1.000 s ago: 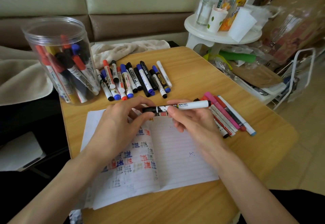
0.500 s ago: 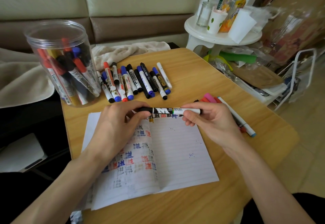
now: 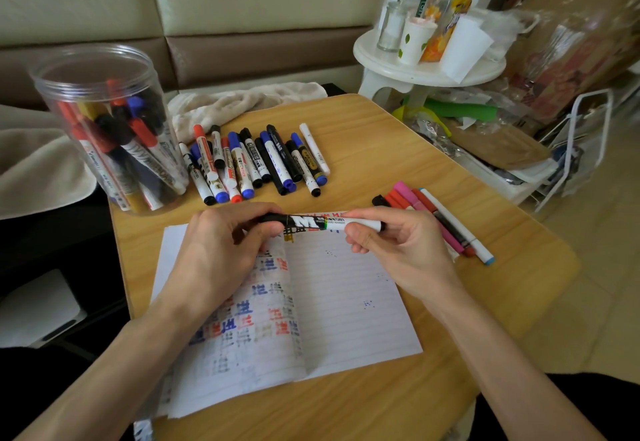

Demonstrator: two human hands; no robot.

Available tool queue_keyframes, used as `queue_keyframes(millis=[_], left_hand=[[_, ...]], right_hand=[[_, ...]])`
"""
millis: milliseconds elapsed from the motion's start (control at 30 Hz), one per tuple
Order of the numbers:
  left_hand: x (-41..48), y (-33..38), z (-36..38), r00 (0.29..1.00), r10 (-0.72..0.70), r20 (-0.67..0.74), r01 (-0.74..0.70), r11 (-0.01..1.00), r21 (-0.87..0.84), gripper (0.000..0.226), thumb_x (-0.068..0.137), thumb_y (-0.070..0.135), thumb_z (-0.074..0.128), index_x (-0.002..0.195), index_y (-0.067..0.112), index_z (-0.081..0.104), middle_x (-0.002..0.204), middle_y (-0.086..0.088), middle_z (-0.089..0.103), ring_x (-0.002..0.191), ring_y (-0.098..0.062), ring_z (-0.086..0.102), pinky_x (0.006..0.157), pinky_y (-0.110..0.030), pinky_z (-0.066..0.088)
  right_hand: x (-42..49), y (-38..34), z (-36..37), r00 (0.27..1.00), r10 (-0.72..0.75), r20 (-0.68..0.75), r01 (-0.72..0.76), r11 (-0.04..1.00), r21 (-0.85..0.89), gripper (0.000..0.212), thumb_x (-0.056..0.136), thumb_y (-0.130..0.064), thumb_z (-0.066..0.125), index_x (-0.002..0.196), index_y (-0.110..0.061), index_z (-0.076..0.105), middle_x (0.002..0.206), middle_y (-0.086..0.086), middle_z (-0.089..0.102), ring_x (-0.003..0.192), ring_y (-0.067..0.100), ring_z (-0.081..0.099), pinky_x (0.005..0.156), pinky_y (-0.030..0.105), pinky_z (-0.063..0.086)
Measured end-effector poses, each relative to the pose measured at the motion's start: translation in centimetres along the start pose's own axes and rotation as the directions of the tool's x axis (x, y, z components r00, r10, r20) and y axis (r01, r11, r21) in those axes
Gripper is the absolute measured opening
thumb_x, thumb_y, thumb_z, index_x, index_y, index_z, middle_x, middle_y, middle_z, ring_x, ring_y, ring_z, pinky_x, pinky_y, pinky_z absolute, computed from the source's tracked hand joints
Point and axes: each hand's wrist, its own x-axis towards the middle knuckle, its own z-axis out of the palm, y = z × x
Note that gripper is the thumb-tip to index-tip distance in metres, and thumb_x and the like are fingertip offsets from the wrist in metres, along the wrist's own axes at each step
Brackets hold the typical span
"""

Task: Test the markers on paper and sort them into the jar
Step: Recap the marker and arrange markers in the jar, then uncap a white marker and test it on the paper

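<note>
Head view, the only 1.

- Wooden surface (image 3: 381, 149), seen from above, both forearms in shot.
- Black-and-white whiteboard marker (image 3: 322, 223) held level, crosswise, just over the far edge of the lined paper (image 3: 346, 302). It sits between the 2 hands, clear of the jar.
- Left hand (image 3: 221, 246): fingers (image 3: 258, 231) curled round the marker's black cap end, thumb and forefinger closed on it.
- Right hand (image 3: 398, 243): fingers (image 3: 360, 232) pinching the white barrel near its right end, where a short black tip pokes out past them. Cap appears seated on the barrel; the seam is hidden under the left fingers, so cannot tell for sure.
- Paper lies open like a notebook. Left page carries rows of blue, red and black test marks; right page has only a few small dots.
- Clear jar (image 3: 104, 129), lidless, at the far left corner of the surface, holding tilted markers with red, blue, black and yellow caps.
- Row of loose markers (image 3: 256, 163) beside the jar, side by side, touching.
- Second bunch of coloured pens (image 3: 446, 222), red, pink and white, partly behind the right hand.
- Beige cloth (image 3: 242, 101) beyond the far edge; white stool (image 3: 426, 66) with cups and a bottle at upper right.
</note>
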Motion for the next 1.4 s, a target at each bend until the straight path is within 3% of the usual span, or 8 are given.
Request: queue_keyframes(millis=[167, 333, 467, 600, 800, 1033, 1267, 1400], left_hand=[[1.1, 0.7, 0.2, 0.999, 0.010, 0.048, -0.009, 1.000, -0.027, 0.028, 0.093, 0.023, 0.071, 0.109, 0.046, 0.070, 0.096, 0.024, 0.072, 0.090, 0.004, 0.067, 0.077, -0.010, 0.047], [1.5, 1.2, 1.6, 0.996, 0.060, 0.061, -0.057, 0.998, -0.039, 0.050, 0.090, 0.035, 0.069, 0.138, 0.044, 0.057, 0.118, 0.021, 0.068, 0.094, -0.010, 0.069, 0.078, -0.030, 0.058], [1.9, 1.2, 2.5, 0.994, 0.091, 0.055, -0.091, 0.996, -0.005, 0.055, 0.092, 0.031, 0.069, 0.144, 0.035, 0.052, 0.127, 0.019, 0.061, 0.106, -0.001, 0.063, 0.073, -0.026, 0.056], [1.9, 1.3, 3.0, 0.993, 0.085, 0.079, -0.088, 0.996, 0.035, 0.043, 0.095, 0.027, 0.067, 0.137, 0.031, 0.059, 0.119, 0.019, 0.064, 0.090, 0.007, 0.063, 0.073, -0.022, 0.054], [1.9, 1.3, 3.2, 0.996, 0.068, 0.057, -0.073, 0.994, 0.077, 0.034, 0.097, 0.021, 0.064, 0.131, 0.026, 0.064, 0.111, 0.018, 0.066, 0.087, 0.007, 0.063, 0.068, -0.016, 0.052], [1.5, 1.2, 2.8, 0.997, 0.074, 0.038, -0.076, 0.995, 0.065, 0.031, 0.096, 0.016, 0.065, 0.125, 0.028, 0.066, 0.107, 0.019, 0.067, 0.089, 0.004, 0.064, 0.068, -0.017, 0.053], [1.1, 0.3, 1.7, 0.985, 0.081, 0.150, -0.107, 0.979, 0.173, 0.044, 0.090, 0.026, 0.073, 0.133, 0.029, 0.063, 0.120, 0.017, 0.064, 0.110, 0.000, 0.059, 0.097, -0.029, 0.054], [0.9, -0.1, 1.0, 0.975, 0.027, 0.220, -0.080, 0.968, 0.237, 0.045, 0.094, 0.028, 0.069, 0.136, 0.037, 0.057, 0.126, 0.022, 0.055, 0.115, 0.005, 0.047, 0.093, -0.008, 0.036]], right_hand=[[-0.8, -0.2, 0.2, 0.991, 0.000, 0.135, 0.032, 0.971, -0.235, 0.012, 0.090, -0.023, 0.082, 0.096, -0.017, 0.075, 0.082, -0.009, 0.078, 0.077, 0.008, 0.074, 0.069, 0.025, 0.058], [-1.2, 0.4, -0.2, 0.996, -0.088, -0.027, 0.070, 0.915, -0.397, 0.013, 0.086, -0.034, 0.084, 0.083, -0.027, 0.074, 0.078, -0.014, 0.072, 0.077, 0.010, 0.064, 0.067, 0.024, 0.051], [-1.2, 1.1, -2.4, 0.961, -0.164, -0.223, 0.007, 0.820, -0.573, 0.021, 0.085, -0.032, 0.086, 0.075, -0.024, 0.069, 0.070, -0.017, 0.061, 0.076, -0.002, 0.056, 0.062, 0.010, 0.040], [-1.4, 1.8, -3.6, 0.937, -0.168, -0.307, -0.094, 0.725, -0.682, 0.028, 0.082, -0.036, 0.087, 0.072, -0.023, 0.065, 0.065, -0.018, 0.054, 0.075, 0.003, 0.052, 0.066, 0.021, 0.040], [-1.3, 1.8, -3.1, 0.918, -0.197, -0.343, -0.138, 0.653, -0.744, 0.027, 0.077, -0.040, 0.090, 0.082, -0.021, 0.072, 0.059, -0.019, 0.047, 0.062, 0.000, 0.047, 0.069, 0.036, 0.049], [-0.6, 2.3, -2.4, 0.928, -0.196, -0.318, -0.116, 0.658, -0.744, 0.030, 0.081, -0.039, 0.086, 0.102, -0.021, 0.073, 0.075, -0.012, 0.059, 0.075, 0.012, 0.059, 0.083, 0.038, 0.052], [2.0, 2.7, -0.1, 0.940, -0.219, -0.262, -0.039, 0.693, -0.720, 0.023, 0.084, -0.034, 0.081, 0.102, -0.023, 0.072, 0.097, -0.006, 0.066, 0.093, 0.019, 0.061, 0.085, 0.048, 0.053], [4.9, 2.2, 1.6, 0.954, -0.186, -0.234, -0.023, 0.734, -0.679, 0.028, 0.086, -0.035, 0.081, 0.110, -0.023, 0.071, 0.107, -0.007, 0.067, 0.104, 0.015, 0.062, 0.097, 0.047, 0.052]])
